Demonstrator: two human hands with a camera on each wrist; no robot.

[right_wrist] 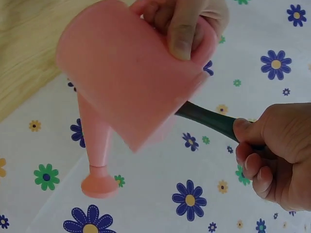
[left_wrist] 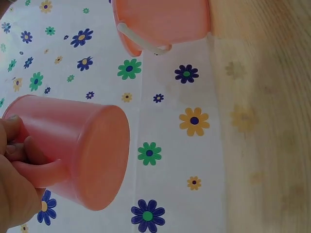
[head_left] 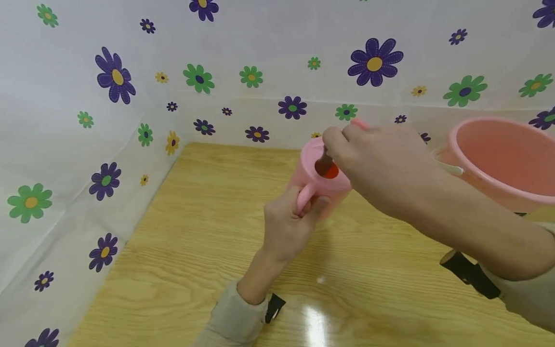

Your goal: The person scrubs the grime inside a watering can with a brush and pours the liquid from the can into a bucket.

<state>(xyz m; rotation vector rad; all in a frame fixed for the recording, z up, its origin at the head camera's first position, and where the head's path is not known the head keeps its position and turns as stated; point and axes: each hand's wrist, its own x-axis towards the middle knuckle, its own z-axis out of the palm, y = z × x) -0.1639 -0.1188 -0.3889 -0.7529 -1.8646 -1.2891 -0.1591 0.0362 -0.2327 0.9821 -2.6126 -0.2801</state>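
Observation:
A pink watering can [head_left: 337,189] is held tilted above the table. My left hand [head_left: 284,225] grips its loop handle [right_wrist: 210,41], fingers wrapped through the loop. In the right wrist view its spout [right_wrist: 95,133] points down, ending in a rounded rose. My right hand [head_left: 386,168] pinches the dark green handle of a tool [right_wrist: 209,119] between thumb and curled fingers. That tool enters the round opening in the can's top; its working end is hidden inside, so I cannot tell its kind. Red-orange shows within the opening.
To the right stands a pink bucket [head_left: 453,140] with a white carrying handle [head_left: 451,168]. Beneath my hands is a wood-grain tabletop [head_left: 208,207]. White sheeting with printed flowers [head_left: 260,38] rises at the back and left edges. Dark straps hang near both wrists.

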